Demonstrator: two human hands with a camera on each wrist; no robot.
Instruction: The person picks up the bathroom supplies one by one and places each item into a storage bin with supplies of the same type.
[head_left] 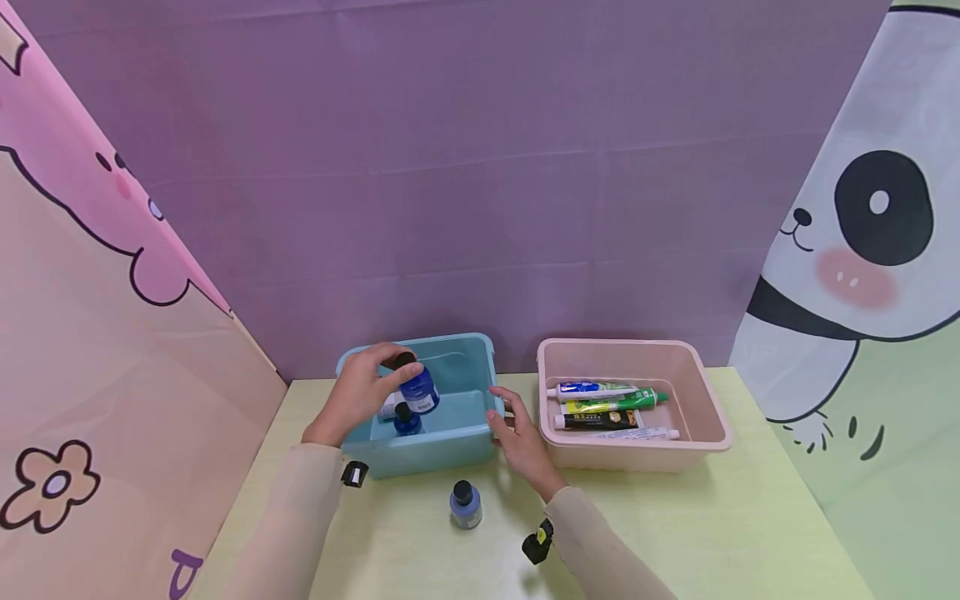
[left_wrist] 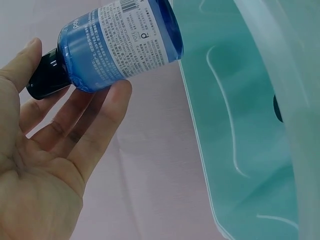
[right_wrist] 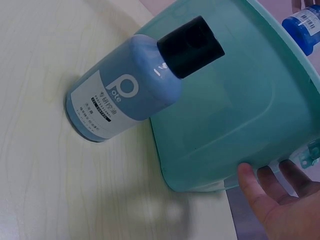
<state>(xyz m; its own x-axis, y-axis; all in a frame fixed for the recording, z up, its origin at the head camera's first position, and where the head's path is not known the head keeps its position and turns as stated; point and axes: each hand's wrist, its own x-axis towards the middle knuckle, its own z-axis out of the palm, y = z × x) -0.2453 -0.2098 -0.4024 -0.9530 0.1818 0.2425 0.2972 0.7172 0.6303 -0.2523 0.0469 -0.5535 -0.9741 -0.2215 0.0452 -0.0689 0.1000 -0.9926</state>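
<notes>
My left hand holds a blue bottle by its black cap, tilted over the teal bin. The left wrist view shows the cap between thumb and fingers, and a printed label on the bottle. Inside the bin stands another blue bottle with a black cap, beside a partly hidden white item. My right hand rests its fingertips at the bin's right side, fingers fairly straight. In front of the bin, a paler blue bottle stands upright on the table.
To the right sits a pink bin with several toothpaste-like tubes lying in it. Both bins stand at the back of the pale wooden table, against a purple cloth backdrop. Printed cloth panels border the left and right sides.
</notes>
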